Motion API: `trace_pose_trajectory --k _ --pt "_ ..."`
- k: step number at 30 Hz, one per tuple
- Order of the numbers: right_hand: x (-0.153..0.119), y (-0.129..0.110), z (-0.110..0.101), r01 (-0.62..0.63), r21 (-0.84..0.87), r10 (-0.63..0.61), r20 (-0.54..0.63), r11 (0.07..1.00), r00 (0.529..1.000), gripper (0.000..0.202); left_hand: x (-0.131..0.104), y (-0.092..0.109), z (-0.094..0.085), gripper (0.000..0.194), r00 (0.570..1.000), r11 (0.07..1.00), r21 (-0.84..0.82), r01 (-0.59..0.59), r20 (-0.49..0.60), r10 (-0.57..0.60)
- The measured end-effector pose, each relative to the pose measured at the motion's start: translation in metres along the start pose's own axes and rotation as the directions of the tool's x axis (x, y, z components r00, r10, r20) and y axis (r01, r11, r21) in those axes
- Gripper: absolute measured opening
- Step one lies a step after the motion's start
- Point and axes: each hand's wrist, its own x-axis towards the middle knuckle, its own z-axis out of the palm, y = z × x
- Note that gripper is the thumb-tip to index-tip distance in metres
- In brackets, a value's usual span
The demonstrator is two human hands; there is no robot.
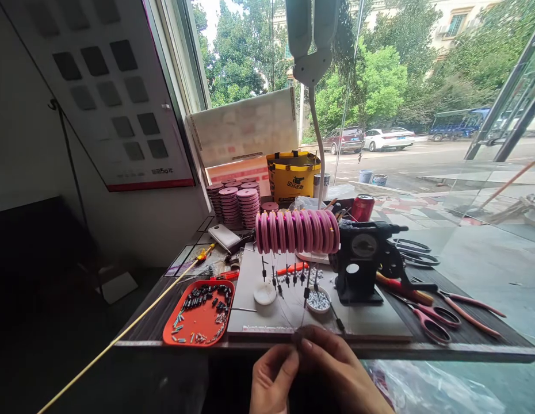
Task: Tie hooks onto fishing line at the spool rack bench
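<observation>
My left hand [274,376] and my right hand [336,362] meet fingertip to fingertip just off the table's front edge, both pinched closed. A thin fishing line [303,319] runs down into the fingers from a black bead-like piece [306,293]; its end is hidden by them. Above hangs a row of pink ringed spools [297,232], mounted sideways on a black hand-cranked winder [363,247]. Several lines with small black pieces [287,282] dangle from it. Behind the hands, a small white dish [318,301] holds grey-white beads.
An orange tray [196,330] of small black and metal parts sits left. Scissors [435,325] and pliers [474,307] lie right. Stacked pink spools [248,210], a yellow bucket [293,177] and a red can [362,208] stand behind. A thin yellow rod [121,339] crosses the left edge.
</observation>
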Motion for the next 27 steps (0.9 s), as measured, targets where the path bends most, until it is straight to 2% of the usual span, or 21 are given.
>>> trace_pose_trajectory --k 3,6,11,15,19,27 --pt "0.005 0.000 -0.003 0.116 -0.107 -0.103 0.118 0.988 0.988 0.031 0.001 0.000 0.000 0.024 0.999 0.999 0.033 -0.022 0.030 0.021" --pt "0.009 -0.002 -0.004 0.123 -0.142 -0.087 0.235 0.982 0.968 0.028 0.004 -0.003 -0.003 0.027 0.995 0.992 0.114 -0.059 0.082 0.050" --pt "0.003 -0.007 -0.001 -0.074 0.009 0.072 0.166 0.997 0.984 0.033 0.006 -0.003 -0.010 0.029 0.985 0.976 0.203 -0.075 0.165 0.042" --pt "-0.001 -0.009 0.002 -0.074 -0.001 0.073 0.212 0.997 0.974 0.028 0.006 -0.001 -0.013 0.026 0.977 0.973 0.216 -0.080 0.210 0.034" --pt "-0.001 -0.010 0.002 -0.071 -0.020 0.073 0.220 0.997 0.973 0.028 0.007 -0.002 -0.015 0.026 0.981 0.973 0.216 -0.083 0.190 0.042" --pt "-0.001 -0.007 0.003 -0.099 0.048 0.086 0.229 0.994 0.970 0.026 0.008 -0.004 -0.015 0.026 0.983 0.986 0.160 -0.048 0.181 0.018"
